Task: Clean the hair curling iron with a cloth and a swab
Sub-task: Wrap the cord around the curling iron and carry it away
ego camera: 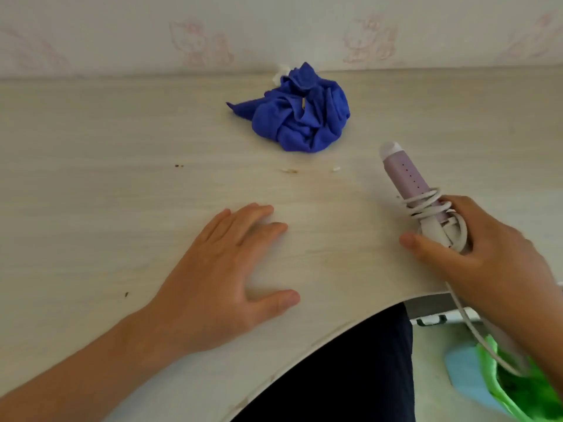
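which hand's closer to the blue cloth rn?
Left. The left hand lies flat on the table, nearer the person than the blue cloth; the right hand is farther off to the right, gripping the curling iron.

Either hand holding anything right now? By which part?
The right hand grips the curling iron at its handle end, over the wound cord. The left hand lies flat on the table, holding nothing.

The curling iron [409,178] lies on the bench [122,178] at the right of the frame. Its lilac barrel and white tip point toward the upper left, and a white cord [426,202] is wound round its lower half. The blue cloth [301,117] sits crumpled at upper centre, well apart from it.
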### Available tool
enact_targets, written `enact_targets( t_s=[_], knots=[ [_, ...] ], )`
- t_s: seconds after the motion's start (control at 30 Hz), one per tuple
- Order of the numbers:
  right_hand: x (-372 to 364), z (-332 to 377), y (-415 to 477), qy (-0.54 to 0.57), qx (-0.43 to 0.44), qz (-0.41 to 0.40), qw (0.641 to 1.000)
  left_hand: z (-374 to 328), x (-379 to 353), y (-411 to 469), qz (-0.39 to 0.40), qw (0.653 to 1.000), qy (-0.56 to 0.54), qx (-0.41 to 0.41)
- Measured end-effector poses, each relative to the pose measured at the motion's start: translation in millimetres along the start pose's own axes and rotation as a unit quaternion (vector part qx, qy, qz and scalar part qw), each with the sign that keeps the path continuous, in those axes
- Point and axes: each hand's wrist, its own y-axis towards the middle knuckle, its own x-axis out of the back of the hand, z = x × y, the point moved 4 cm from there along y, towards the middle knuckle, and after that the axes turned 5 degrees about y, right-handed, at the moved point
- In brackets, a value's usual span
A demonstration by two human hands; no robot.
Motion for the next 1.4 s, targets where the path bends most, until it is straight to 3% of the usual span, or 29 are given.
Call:
enact_targets(
  t_s=[0.37, 0.67, 0.83, 0.97, 1.27, 1.4],
  knots=[
    [0.1, -4.5, 8.8, 0.035, -0.089, 0.074, 0.993, 1.3, 0.3, 7.0, 0.036, 0.999, 0.001, 0.015],
    [15.6, -0.4, 14.8, 0.121, -0.132, 0.14, 0.974, -9.9, 4.6, 7.7, 0.061, 0.992, -0.058, 0.097],
    [37.7, -5.3, 1.0, 0.19, -0.199, 0.171, 0.946, -36.6, 24.8, 12.7, 0.144, 0.969, -0.085, 0.179],
    [86.2, -13.6, -62.4, 0.244, -0.271, 0.16, 0.917, -84.2, 68.0, 11.3, 0.212, 0.942, -0.142, 0.216],
    [235.0, -35.5, -218.5, 0.339, -0.326, 0.033, 0.882, -243.1, 166.7, 3.9, 0.207, 0.921, -0.309, 0.116],
    [273.4, -45.4, -260.9, 0.366, -0.333, -0.022, 0.868, -281.8, 183.0, 12.9, 0.197, 0.908, -0.363, 0.072]
  ],
)
